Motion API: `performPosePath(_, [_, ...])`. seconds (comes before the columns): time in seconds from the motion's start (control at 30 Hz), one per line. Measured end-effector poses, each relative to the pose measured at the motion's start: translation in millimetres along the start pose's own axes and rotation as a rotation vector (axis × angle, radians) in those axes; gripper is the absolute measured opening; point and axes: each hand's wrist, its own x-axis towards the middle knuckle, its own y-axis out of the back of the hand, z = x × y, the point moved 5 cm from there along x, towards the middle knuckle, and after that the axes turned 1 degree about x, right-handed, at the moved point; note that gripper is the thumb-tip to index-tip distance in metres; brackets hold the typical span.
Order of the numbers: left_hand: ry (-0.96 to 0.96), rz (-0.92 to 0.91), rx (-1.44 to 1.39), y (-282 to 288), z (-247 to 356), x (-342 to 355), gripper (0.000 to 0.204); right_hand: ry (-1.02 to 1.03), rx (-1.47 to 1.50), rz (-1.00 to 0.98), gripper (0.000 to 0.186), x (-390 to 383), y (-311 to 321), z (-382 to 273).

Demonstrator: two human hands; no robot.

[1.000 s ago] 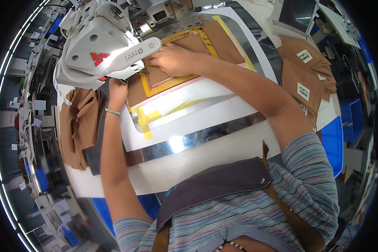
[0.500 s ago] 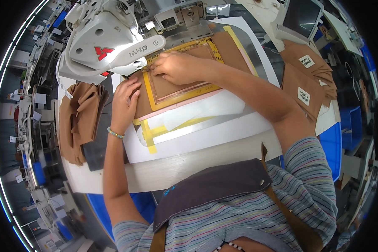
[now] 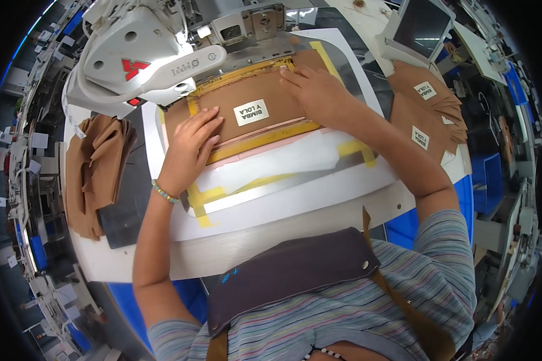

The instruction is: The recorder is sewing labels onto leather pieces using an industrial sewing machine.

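A yellow frame (image 3: 262, 141) surrounds brown fabric (image 3: 238, 93), which lies flat between and under the fingers. The left hand (image 3: 190, 141) rests on its left part, fingers slightly spread; the right hand (image 3: 316, 97) touches its right part, fingers bent and a little apart. A white label (image 3: 251, 112) lies between both sets of fingertips. Well right of the right fingers, a blue bin (image 3: 486, 180) has contents too unclear to tell.

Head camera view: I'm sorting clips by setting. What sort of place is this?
Probably a sewing workshop or factory floor: there's a large white machine that looks like a sewing machine, stacked brown pieces with pale labels, and cluttered equipment in the left background.
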Motion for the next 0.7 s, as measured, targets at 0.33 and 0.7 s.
performPosePath(0.33, [0.049, -0.079, 0.25, -20.7, -4.4, 3.8, 0.052, 0.071, -0.001, 0.215, 0.044, -1.2, -0.6, -6.4])
performPosePath(0.7, [-0.021, -0.015, 0.362, -23.7, 4.4, 13.8, 0.052, 0.106, 0.007, 0.18, 0.04, 1.2, 9.7, -6.5])
